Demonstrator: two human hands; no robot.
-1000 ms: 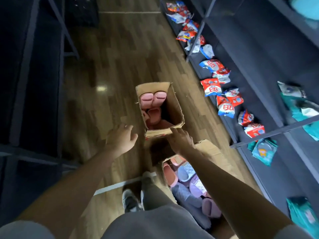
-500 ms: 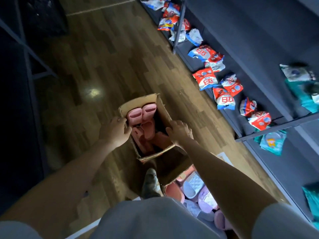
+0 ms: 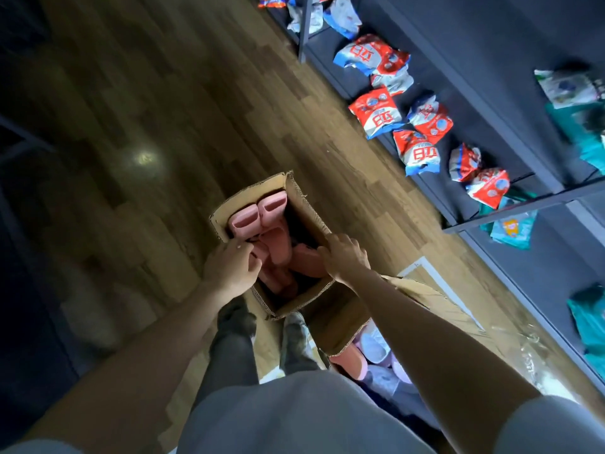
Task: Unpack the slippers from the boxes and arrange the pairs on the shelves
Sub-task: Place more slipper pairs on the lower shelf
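The person is standing over an open cardboard box and looking down into it. The left hand is gripping the box's left wall, with its fingers curling over the rim and into the opening beside the slippers. The right hand is gripping the opposite wall, with its fingers hooking over the right rim. Pink slippers are filling the box: one pair is standing on end against the far wall and others are lying jumbled beneath. The box's near corner is overlapping the person's shoes on the wooden floor. Just beside it, at the lower right, a second box is holding slippers in pale mixed colours. To the right, dark shelves are carrying red, white and blue packets, with teal packets lying on the level below.
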